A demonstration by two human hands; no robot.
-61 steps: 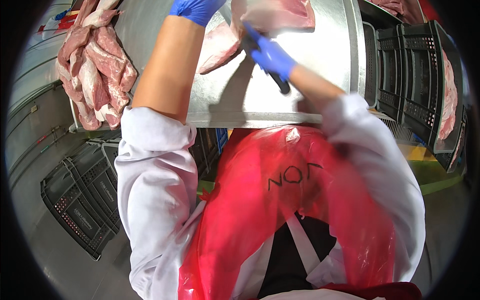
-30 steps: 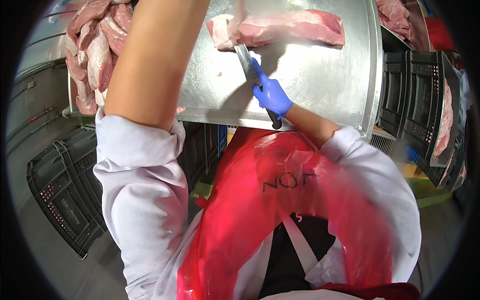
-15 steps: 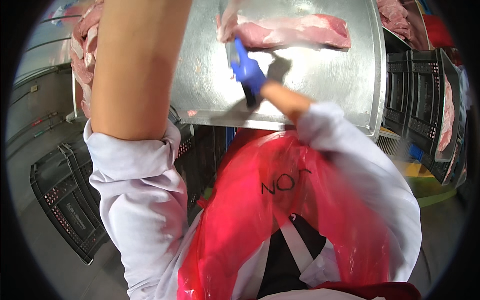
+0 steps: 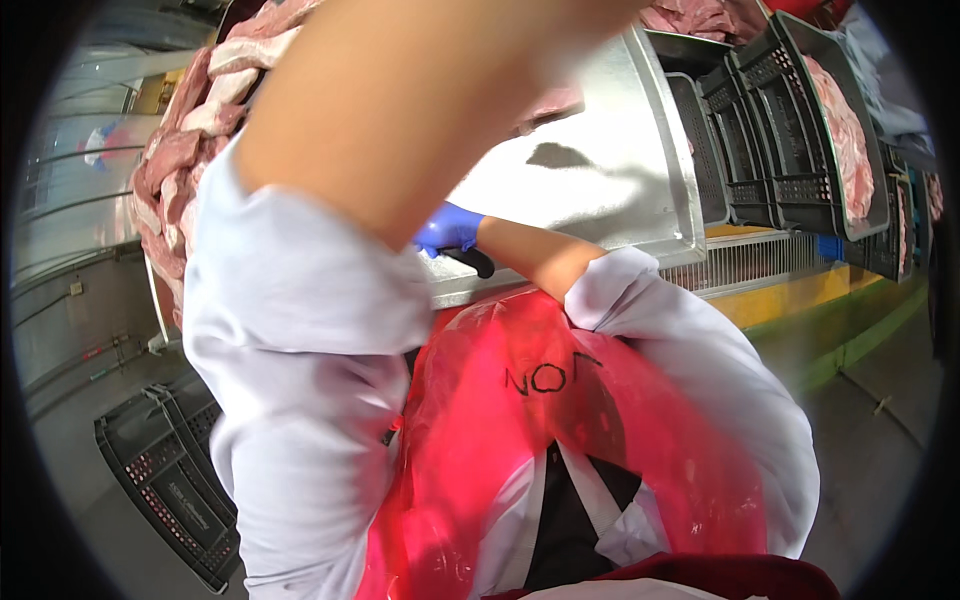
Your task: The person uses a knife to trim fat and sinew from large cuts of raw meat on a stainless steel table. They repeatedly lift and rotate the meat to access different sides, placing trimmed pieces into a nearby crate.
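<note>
My right hand [image 4: 447,228], in a blue glove, is closed around the black handle of a knife [image 4: 476,262] near the front edge of the metal tray-like table [image 4: 655,170]. My left forearm hides the blade and part of that hand. My bare left forearm [image 4: 420,110] slants up across the picture from the left, and its hand lies beyond the upper edge. Past the forearm, one end of a piece of raw meat [image 4: 556,103] shows on the metal surface; the rest of it is covered by the arm.
Raw meat strips [image 4: 170,165] are heaped at the left. Black crates [image 4: 765,140] stand right of the table, with a slab of meat [image 4: 840,135] beside them. More meat [image 4: 700,18] lies at the far right. Another black crate [image 4: 170,480] is low at the left.
The view has turned. My left forearm now slants rightward over the table, hiding most of the meat. My right hand has drawn back with the knife toward the table's near edge.
</note>
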